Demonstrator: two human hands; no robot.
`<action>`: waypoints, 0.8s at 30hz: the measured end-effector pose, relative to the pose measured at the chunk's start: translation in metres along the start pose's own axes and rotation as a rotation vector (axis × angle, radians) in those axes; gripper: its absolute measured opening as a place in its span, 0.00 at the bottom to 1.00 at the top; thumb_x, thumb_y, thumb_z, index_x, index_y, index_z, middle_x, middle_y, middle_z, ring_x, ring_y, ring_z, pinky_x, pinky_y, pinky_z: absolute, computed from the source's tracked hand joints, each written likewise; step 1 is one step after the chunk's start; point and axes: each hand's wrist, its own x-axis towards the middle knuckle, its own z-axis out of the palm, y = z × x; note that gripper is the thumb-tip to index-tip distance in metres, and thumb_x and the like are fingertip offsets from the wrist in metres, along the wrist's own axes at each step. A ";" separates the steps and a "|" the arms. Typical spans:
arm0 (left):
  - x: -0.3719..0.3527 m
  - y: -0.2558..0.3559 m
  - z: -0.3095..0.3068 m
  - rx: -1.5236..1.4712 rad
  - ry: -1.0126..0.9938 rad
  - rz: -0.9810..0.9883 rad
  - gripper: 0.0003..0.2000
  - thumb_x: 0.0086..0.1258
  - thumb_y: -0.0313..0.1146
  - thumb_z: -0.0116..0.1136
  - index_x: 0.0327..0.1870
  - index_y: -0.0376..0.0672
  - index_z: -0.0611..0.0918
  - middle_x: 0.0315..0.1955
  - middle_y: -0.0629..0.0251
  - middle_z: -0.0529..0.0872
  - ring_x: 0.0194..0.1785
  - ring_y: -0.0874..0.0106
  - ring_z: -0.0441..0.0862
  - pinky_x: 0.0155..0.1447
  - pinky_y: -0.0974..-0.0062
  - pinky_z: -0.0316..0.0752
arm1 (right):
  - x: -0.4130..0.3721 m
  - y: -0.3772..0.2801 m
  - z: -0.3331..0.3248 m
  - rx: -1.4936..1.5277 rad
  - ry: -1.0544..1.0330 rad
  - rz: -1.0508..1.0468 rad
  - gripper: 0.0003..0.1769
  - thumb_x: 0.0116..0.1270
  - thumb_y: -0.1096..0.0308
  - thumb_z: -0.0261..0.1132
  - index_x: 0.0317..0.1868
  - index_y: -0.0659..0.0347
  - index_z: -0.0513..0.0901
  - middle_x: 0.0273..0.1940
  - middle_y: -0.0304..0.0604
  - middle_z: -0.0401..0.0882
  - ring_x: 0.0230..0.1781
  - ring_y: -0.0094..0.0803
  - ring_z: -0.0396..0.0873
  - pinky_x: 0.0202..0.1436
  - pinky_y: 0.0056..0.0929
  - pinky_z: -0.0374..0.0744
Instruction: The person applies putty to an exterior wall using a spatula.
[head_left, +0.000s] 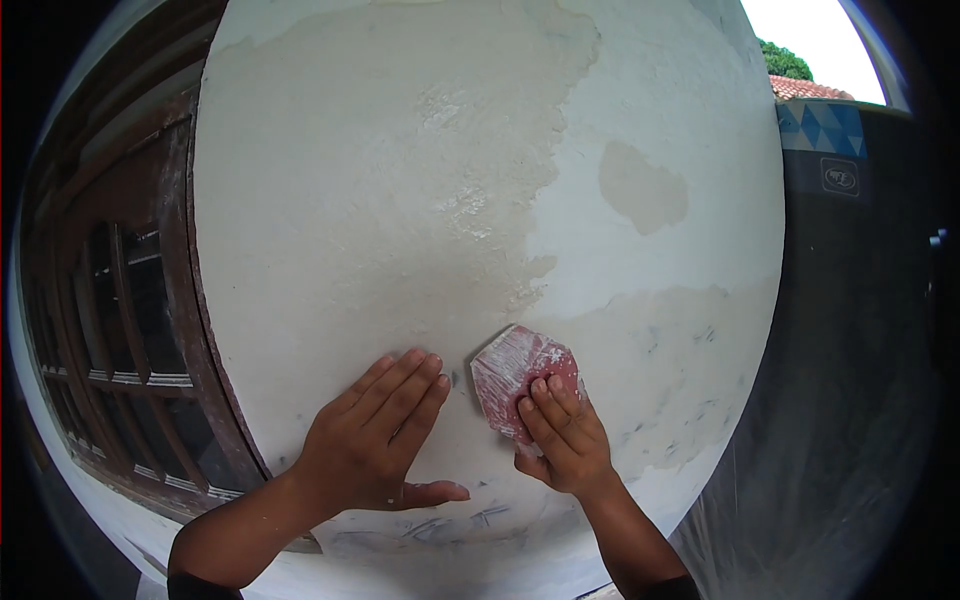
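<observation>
A whitish wall [420,190] with grey-beige filler patches fills the middle of the head view. My left hand [385,430] lies flat against its lower part, thumb apart from the fingers, with nothing in it. To the right of it, my right hand [567,435] grips a red, many-sided flat pad [515,375] from its lower right side, fingertips on its face. White dust or paste streaks the pad's surface. The pad is at the wall; whether its whole underside touches cannot be seen.
At the left stands a brown wooden window frame [185,300] with dark glass panes. Along the right side hangs a dark sheet [850,300] with a blue patterned band [825,128]. Red roof tiles [805,88] and green foliage [785,60] show beyond, at upper right.
</observation>
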 end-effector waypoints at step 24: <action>-0.004 0.000 -0.007 0.000 -0.010 0.016 0.46 0.64 0.73 0.54 0.59 0.28 0.79 0.58 0.45 0.81 0.67 0.52 0.77 0.72 0.56 0.70 | 0.010 0.010 0.003 -0.091 0.021 0.048 0.29 0.58 0.65 0.72 0.61 0.63 0.82 0.65 0.51 0.78 0.70 0.46 0.73 0.70 0.49 0.73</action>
